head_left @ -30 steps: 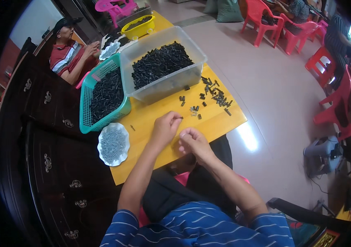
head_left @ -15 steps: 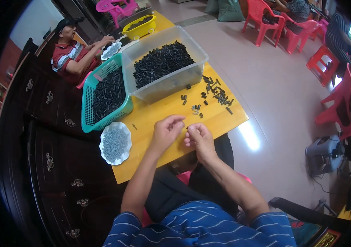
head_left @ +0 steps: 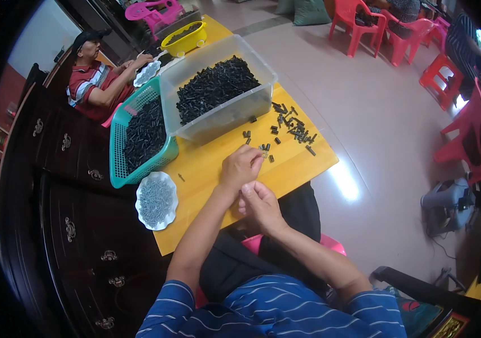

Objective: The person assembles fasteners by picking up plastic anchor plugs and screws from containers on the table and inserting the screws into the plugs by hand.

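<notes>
My left hand [head_left: 241, 169] reaches over the wooden table, fingertips drawn together at a little heap of pale metal bits [head_left: 264, 153]; whatever they pinch is hidden. Just below its wrist is my right hand [head_left: 261, 205], thumb and fingers closed; what they hold is too small to make out. Short black tube-like pieces [head_left: 271, 158] lie beside the metal bits. A larger scatter of black pieces [head_left: 297, 131] spreads toward the table's right edge. At the left, a white scalloped dish [head_left: 139, 215] holds many small silvery screws [head_left: 157, 200].
A clear plastic bin [head_left: 218, 129] and a teal basket [head_left: 117, 152], both full of black pieces, stand on the table [head_left: 206, 225]. Farther back is a yellow basin [head_left: 195, 38]. A co-worker [head_left: 96, 84] sits at the far left. Dark drawers [head_left: 77, 225] flank the left side.
My left hand has moved forward and right to the metal bits, its fingers now together. My right hand has shifted down and left, close to the left wrist.
</notes>
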The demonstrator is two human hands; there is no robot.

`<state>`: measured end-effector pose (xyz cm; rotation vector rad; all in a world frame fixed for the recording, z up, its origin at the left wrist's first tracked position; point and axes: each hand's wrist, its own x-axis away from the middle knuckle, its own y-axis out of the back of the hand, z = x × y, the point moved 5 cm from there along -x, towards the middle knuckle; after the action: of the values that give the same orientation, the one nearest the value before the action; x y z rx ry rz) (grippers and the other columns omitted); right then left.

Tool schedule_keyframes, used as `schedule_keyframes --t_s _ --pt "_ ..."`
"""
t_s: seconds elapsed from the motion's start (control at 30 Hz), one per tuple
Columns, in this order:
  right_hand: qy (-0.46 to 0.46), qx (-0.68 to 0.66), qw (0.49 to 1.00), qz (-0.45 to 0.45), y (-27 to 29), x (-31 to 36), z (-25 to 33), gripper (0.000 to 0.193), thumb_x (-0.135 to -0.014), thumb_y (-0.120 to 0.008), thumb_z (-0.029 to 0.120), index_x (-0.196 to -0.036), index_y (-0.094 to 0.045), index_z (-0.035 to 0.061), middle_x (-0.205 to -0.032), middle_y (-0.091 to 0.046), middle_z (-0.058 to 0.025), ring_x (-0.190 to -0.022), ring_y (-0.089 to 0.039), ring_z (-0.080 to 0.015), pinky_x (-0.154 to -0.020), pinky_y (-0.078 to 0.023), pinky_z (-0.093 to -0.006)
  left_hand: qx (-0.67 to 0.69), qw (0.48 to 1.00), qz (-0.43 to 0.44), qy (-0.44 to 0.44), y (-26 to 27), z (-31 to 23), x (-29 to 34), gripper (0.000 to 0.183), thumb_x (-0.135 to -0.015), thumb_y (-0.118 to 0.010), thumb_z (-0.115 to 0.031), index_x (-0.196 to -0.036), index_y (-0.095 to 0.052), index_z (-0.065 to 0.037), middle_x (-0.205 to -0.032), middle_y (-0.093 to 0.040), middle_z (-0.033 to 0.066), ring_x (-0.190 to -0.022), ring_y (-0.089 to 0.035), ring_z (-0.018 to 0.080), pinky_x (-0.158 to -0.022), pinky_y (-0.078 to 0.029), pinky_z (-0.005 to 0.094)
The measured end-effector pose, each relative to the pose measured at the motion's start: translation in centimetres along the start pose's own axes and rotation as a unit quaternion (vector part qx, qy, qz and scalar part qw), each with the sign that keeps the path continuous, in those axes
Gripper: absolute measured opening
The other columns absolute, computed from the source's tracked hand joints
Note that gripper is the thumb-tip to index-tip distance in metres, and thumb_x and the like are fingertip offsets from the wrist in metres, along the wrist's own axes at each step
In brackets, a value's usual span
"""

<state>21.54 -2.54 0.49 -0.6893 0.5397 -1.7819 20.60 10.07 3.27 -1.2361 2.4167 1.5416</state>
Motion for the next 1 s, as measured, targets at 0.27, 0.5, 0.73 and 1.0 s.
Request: schedule_keyframes --t_s 0.27,0.5,0.73,1.0 --pt "-0.007 -0.004 1.000 0.003 0.1 -0.1 -0.2 0.022 -0.105 -0.056 0.030 -0.100 -0.057 0.0087 -0.083 -0.063 -0.0002 -0.071 -0.059 -0.0071 -0.066 -0.048 -0.0217 -0.030 0.999 0.016 -0.010 -0.6 -0.1 -0.2 0.008 -0.087 -0.070 -0.017 -0.092 -0.072 -0.012 -0.090 -0.068 0.0072 -0.080 -0.068 0.0303 -0.069 -0.055 0.0403" --pt "0.010 0.011 1.000 -0.028 0.5 -0.5 0.9 0.018 -0.103 -0.059 0.024 -0.102 -0.057 0.0062 -0.092 -0.067 -0.0045 -0.072 -0.061 -0.0080 -0.066 -0.051 -0.0227 0.031 0.998 -0.013 0.052 1.4 1.4 1.1 0.010 -0.091 -0.066 -0.016 -0.097 -0.066 -0.008 -0.092 -0.067 0.0116 -0.084 -0.066 0.0355 -0.072 -0.053 0.0425" --pt "0.006 0.021 0.999 -0.035 1.6 -1.2 1.4 0.016 -0.101 -0.061 0.020 -0.108 -0.060 0.0056 -0.090 -0.066 -0.0032 -0.071 -0.060 -0.0085 -0.065 -0.050 -0.0225 0.122 0.991 -0.015 0.057 6.6 -1.3 5.0 0.009 -0.090 -0.066 -0.011 -0.095 -0.064 -0.004 -0.090 -0.065 0.0136 -0.082 -0.066 0.0358 -0.071 -0.053 0.0423" --pt "-0.117 0.063 0.986 0.097 0.6 -1.2 0.6 0.017 -0.101 -0.060 0.025 -0.099 -0.062 0.0089 -0.080 -0.062 0.0007 -0.067 -0.057 -0.0088 -0.064 -0.046 -0.0230 0.049 0.997 0.041 -0.050 10.0 -2.7 7.9 0.008 -0.088 -0.068 -0.007 -0.094 -0.067 -0.003 -0.086 -0.065 0.0133 -0.075 -0.066 0.0305 -0.066 -0.052 0.0366"
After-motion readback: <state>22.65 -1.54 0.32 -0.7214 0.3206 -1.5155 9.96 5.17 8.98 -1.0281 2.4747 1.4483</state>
